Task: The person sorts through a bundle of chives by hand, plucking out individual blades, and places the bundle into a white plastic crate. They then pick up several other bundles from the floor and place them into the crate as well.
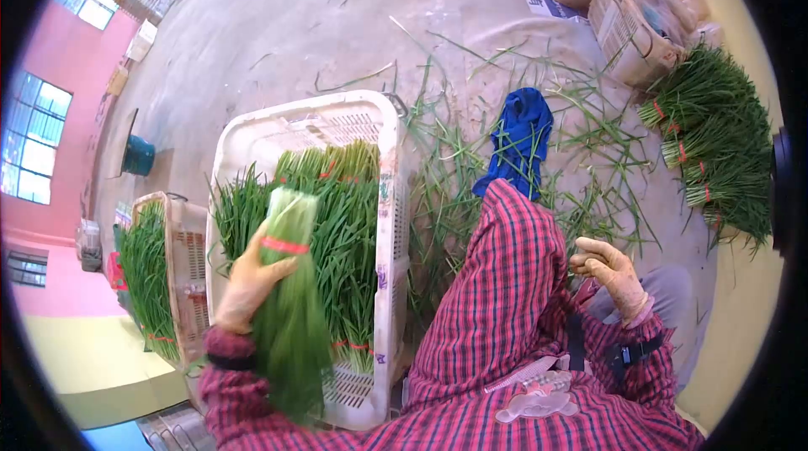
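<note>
My left hand [251,281], in a pale glove, grips a bundle of Chinese chives [290,308] just below its cut white ends, beside a red band. The bundle is tilted, its leaves hanging down and blurred. Beneath it stands a white plastic crate [389,224] holding several more banded chive bundles [341,224]. My right hand [613,276], also gloved, is raised beside my knee with curled fingers. Whether something small lies between its fingertips I cannot make out.
A second crate [187,274] of chives stands at left. Loose chive leaves [589,123] litter the floor around a blue cloth [520,135]. Several banded bundles [711,140] are piled against the right wall, below a basket [627,26] with plastic bags. A teal bucket [138,155] stands farther off.
</note>
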The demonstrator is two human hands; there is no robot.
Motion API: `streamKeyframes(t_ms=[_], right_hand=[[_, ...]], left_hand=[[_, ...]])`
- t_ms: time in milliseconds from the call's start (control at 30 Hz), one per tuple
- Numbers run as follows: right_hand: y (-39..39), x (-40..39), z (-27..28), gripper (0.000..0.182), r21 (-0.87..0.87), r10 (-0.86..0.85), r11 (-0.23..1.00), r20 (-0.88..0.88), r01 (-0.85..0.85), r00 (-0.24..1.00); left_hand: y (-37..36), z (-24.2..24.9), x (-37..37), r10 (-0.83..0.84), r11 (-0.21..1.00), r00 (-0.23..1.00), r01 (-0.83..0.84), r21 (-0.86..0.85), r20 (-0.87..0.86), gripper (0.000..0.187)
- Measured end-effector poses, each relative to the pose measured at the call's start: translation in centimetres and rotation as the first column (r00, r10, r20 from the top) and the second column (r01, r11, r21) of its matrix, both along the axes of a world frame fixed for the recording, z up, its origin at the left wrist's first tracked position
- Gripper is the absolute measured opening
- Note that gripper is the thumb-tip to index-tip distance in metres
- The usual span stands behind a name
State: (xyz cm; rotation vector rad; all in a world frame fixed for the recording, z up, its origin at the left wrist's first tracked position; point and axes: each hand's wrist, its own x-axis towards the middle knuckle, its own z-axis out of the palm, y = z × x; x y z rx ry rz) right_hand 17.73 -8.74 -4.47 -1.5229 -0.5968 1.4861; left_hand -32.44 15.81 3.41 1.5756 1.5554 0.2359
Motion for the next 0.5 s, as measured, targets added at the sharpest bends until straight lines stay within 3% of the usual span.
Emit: streamKeyframes(t_ms=[67, 167, 233, 300, 367, 433, 467, 500], right_hand=[[0.0, 0.0, 0.7, 0.042, -0.03, -0.027, 0.999, 0.024, 0.027, 0.999], [-0.8, 0.2, 0.5, 0.042, -0.055, -0.056, 0.997, 0.053, 0.059, 0.997], [-1.1, 0.2, 0.8, 0.041, -0.11, -0.088, 0.989, 0.091, 0.098, 0.992], [-1.5, 0.3, 0.4, 0.041, -0.121, -0.104, 0.986, 0.095, 0.115, 0.99], [-1.7, 0.2, 0.0, 0.041, -0.133, -0.119, 0.983, 0.078, 0.128, 0.99], [-1.5, 0.4, -0.1, 0.042, -0.166, -0.137, 0.975, 0.068, 0.146, 0.988], [-1.2, 0.1, 0.2, 0.042, -0.193, -0.093, 0.975, 0.079, 0.107, 0.993], [-0.9, -0.2, 0.6, 0.043, -0.219, -0.057, 0.973, 0.091, 0.076, 0.994]], left_hand=[[2.8, -6.2, 3.8, -0.011, 0.989, 0.999, 0.006, 0.147, 0.034, 0.087], [6.4, -13.2, 10.2, 0.03, 0.96, 0.991, 0.008, 0.28, -0.132, 0.096], [8.3, -16.6, 13.2, -0.023, 0.967, 0.942, 0.107, 0.232, -0.336, 0.096], [8.7, -18.8, 14.8, 0.08, 0.97, 0.914, 0.021, 0.242, -0.398, 0.094], [9.0, -21.6, 15.0, 0.071, 0.962, 0.91, 0.045, 0.269, -0.408, 0.09], [9.4, -22.9, 16.5, 0.112, 0.98, 0.834, -0.002, 0.199, -0.541, 0.087], [9.4, -23.2, 17.1, 0.146, 0.984, 0.819, -0.061, 0.169, -0.555, 0.071], [9.6, -23.8, 17.4, 0.131, 0.985, 0.814, -0.042, 0.168, -0.566, 0.071]])
